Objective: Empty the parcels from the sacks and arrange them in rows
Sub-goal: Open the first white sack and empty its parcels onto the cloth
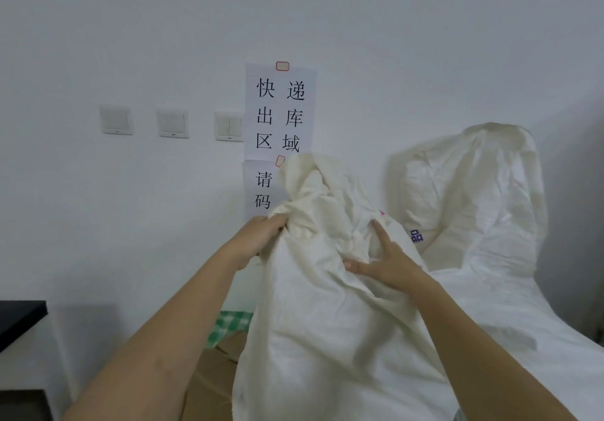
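A dark bench (19, 319) edge is noted at nine o'clock, low in the view. Three wall switches (171, 123) and a printed paper notice (279, 110) are seen on the wall, the notice toward twelve o'clock from the hands.

The left hand (261, 237) is found at the nine o'clock side of the near sack (327, 306), level with its gathered neck. Its fingers are curled into the cloth; the grip is judged clamped on the sack, though the fingertips are hidden in the folds. Below it, at seven o'clock, a green checked cloth (228, 326) and brown cardboard (209, 381) are partly seen.

The near sack stands upright, its long axis running from six to twelve o'clock, with the twisted mouth at the top. No parcels are visible; the contents cannot be confirmed.

The right hand (387, 260) is laid on the front of the sack, at three o'clock from the neck. Its fingers are spread and straight, pressed flat on the cloth, nothing being held.

A second sack (474, 198) stands at two o'clock, just beside the first.

The mouth lies nearer the left hand. It is judged that the neck must be opened before tipping.
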